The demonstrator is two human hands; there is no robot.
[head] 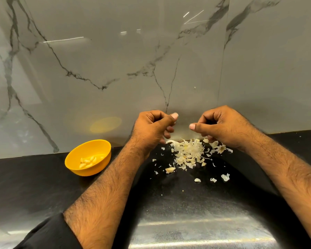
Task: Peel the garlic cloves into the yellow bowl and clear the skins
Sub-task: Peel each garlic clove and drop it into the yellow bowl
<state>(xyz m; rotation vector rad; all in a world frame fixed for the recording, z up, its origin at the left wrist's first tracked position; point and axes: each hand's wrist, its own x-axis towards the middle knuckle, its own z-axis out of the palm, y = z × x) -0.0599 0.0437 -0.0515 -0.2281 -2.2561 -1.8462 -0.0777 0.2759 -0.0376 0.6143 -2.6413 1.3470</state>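
Note:
A yellow bowl stands on the black counter at the left and holds several peeled garlic cloves. A heap of white garlic skins lies against the wall, below and between my hands. One clove rests at the heap's near edge. My left hand hovers above the heap's left side with its fingers curled and the thumb pressed on the forefinger. My right hand hovers over the right side, also curled. Nothing shows inside either hand, and the palms are hidden.
Loose skin scraps are scattered over the black counter in front of the heap. A glossy marble wall rises right behind the bowl and the heap. A shiny patch of counter lies near me.

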